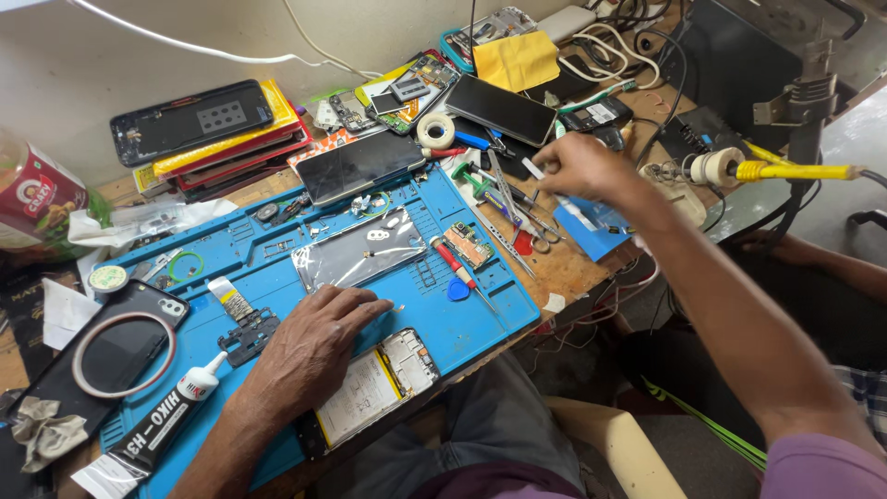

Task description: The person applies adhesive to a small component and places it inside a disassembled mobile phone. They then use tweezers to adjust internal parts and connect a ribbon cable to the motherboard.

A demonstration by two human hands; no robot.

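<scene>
On the blue mat (434, 319), landmark for all entries below:

Left hand (309, 346): open, palm down, fingers spread flat on the mat, resting partly on an opened phone (374, 383) at the mat's near edge.

Right hand (577, 166): beyond the mat's right edge, fingers closed, pinching a small white strip (533, 168) above the tools.

Glue tube (157, 430): lying at the mat's near-left corner, white nozzle toward the left hand.

Clear film (356, 254): flat at mat centre, just beyond the left fingertips.

Red screwdriver (451, 263) and blue pick (458, 290): on the mat's right part, near each other.

Tweezers (504, 199): on the desk (564, 268) off the mat's right edge.

Tape roll (435, 130): behind the mat.

Dark phone (356, 166): touching the mat's far edge.

Black phone (106, 356): left of the mat, with a ring on it.
</scene>
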